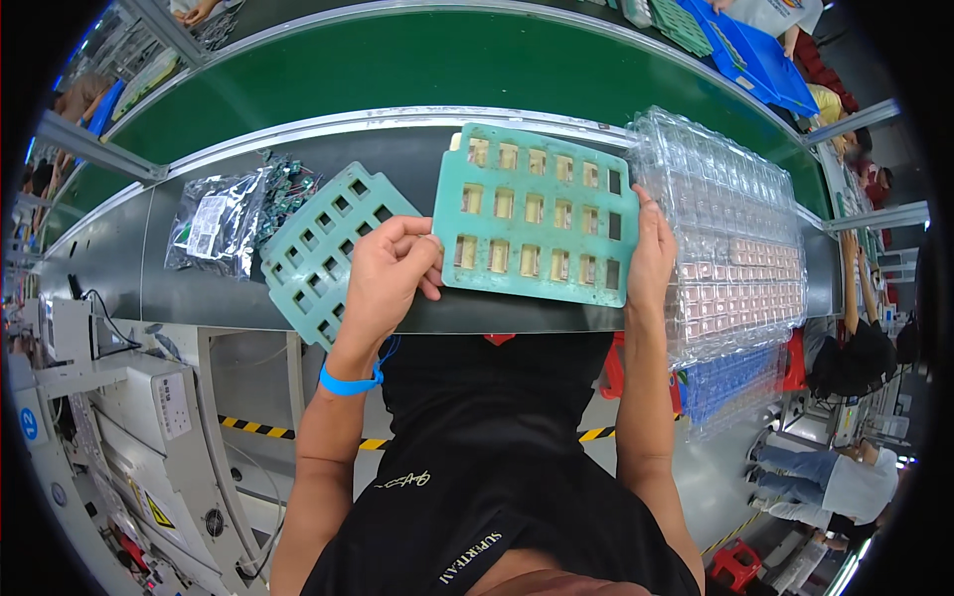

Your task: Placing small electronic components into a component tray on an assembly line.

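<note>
Between my hands is a green tray (517, 223) with rows of rectangular openings, raised over the front of the dark bench. Pale pieces show through most openings; the right-hand column looks dark. My left hand (393, 263), with a blue band on the wrist, pinches the tray's left edge between thumb and fingers. Along the right edge, my right hand (651, 248) grips it, fingers partly hidden. A second green tray (316, 256) with dark openings lies tilted on the bench, partly behind my left hand.
Stacked clear plastic blister trays (730, 238) stand to the right, some holding pinkish pieces. At left lie a silvery bag (211, 226) and a pile of small wired circuit boards (288, 194). Beyond a metal rail runs a green conveyor belt (397, 74). A blue bin (760, 65) and other people are farther off.
</note>
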{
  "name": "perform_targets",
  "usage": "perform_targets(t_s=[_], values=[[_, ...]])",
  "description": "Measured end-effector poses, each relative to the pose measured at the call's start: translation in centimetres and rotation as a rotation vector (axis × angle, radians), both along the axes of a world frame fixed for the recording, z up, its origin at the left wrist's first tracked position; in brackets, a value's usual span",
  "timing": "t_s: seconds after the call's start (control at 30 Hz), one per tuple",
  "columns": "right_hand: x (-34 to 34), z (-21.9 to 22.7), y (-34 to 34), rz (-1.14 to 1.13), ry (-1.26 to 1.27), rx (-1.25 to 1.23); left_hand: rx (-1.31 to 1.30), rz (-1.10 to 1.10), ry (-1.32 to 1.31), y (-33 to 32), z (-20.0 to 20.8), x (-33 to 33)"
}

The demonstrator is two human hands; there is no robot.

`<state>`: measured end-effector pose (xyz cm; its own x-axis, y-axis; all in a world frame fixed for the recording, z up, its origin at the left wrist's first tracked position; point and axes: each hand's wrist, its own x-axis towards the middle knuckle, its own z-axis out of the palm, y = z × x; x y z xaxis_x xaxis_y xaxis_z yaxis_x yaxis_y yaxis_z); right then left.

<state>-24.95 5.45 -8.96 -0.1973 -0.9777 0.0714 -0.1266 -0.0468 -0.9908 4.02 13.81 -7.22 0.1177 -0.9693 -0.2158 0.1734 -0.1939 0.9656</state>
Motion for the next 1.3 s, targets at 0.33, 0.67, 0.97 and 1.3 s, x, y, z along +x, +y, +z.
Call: perform_targets(t_s=[0.33,0.67,0.97,1.3], values=[[0.9,-1.2,-0.1,0.009,-0.008,0.004,0.021,0.047,-0.054,-0.6,-0.9,0.8],[1.0,-2.0,-0.3,0.012,0.004,0.000,0.048,0.043,-0.126,-0.5,-1.0,1.1],[1.2,-1.8,-0.4,0.008,0.021,0.016,0.081,0.032,-0.167,-0.7,-1.3,1.2],[1.3,-2.8,-0.6,0.053,-0.086,0.117,0.108,-0.044,-0.166,-1.1,-1.3,1.6]])
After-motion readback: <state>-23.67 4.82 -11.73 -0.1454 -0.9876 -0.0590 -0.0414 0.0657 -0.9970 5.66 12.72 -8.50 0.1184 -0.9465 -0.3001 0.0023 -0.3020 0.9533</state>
